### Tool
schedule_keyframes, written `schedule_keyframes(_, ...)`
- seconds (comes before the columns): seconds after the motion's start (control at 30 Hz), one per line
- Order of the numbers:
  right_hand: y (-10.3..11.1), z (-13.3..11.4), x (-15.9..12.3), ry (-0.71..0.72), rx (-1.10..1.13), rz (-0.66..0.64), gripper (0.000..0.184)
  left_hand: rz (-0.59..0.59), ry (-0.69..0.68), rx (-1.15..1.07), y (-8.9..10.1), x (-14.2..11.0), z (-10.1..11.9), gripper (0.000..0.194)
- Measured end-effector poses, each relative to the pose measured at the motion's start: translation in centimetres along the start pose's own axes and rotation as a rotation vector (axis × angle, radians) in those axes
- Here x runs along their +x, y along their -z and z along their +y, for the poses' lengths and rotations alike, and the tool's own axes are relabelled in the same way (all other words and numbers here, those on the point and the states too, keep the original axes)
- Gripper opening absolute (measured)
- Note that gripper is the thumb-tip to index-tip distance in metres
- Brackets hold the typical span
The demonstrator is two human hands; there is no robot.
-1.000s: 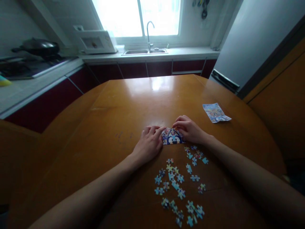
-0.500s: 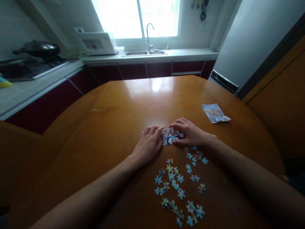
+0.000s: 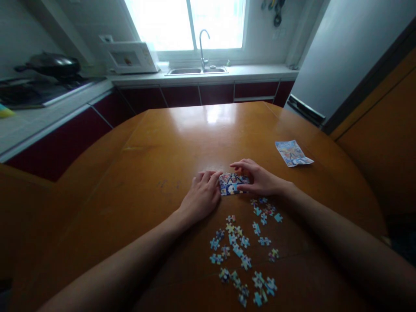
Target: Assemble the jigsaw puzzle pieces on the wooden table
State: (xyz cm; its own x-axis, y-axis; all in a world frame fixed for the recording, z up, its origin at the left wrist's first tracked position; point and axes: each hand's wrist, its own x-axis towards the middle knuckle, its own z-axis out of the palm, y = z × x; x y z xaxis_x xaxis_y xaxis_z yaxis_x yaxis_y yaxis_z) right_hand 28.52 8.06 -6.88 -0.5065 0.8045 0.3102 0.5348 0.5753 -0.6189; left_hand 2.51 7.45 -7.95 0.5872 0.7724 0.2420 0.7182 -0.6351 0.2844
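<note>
A joined section of jigsaw puzzle (image 3: 229, 184) lies flat on the wooden table, showing a blue cartoon face among many small colours. My left hand (image 3: 204, 189) rests beside its left edge, fingers stretched forward and the index fingertip at the upper left corner. Over the right part arches my right hand (image 3: 256, 178), thumb and fingers apart. The thumb lies across the puzzle's lower right, and the fingertips hover near the top edge. That hand hides the puzzle's right end. Loose jigsaw pieces (image 3: 238, 250) are scattered on the near side of both hands.
A creased printed sheet (image 3: 293, 153) lies on the table (image 3: 156, 147) at the right. Beyond the table stand a sink (image 3: 185, 71), a white microwave (image 3: 131, 58) and a pan (image 3: 53, 65) on the stove. A fridge (image 3: 351, 56) is at the right.
My right hand's fingers have lifted off the puzzle's top edge and spread a little from the thumb. The left hand stays in place. The whole view has shifted slightly.
</note>
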Motion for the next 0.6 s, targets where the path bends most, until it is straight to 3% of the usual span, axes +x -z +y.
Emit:
schedule_keyframes(0.07,0.0,0.54,0.1,-0.036,0.026,0.095,0.033,0.005,0.003,0.001,-0.08,-0.04,-0.07,0.044)
schedule_keyframes(0.13,-0.1,1.03,0.22,-0.048,0.001,0.173,0.022,0.001,0.0,0.003,-0.11,-0.05,-0.14,0.043)
schedule_keyframes(0.43,-0.93,0.54,0.54,0.041,-0.167,0.06,0.027,-0.006,-0.042,-0.023,0.42,0.11,-0.03,0.036)
schedule_keyframes(0.6,-0.79,1.08,0.6,0.0,-0.145,0.179,0.031,-0.005,-0.04,-0.005,0.3,0.13,-0.08,0.038)
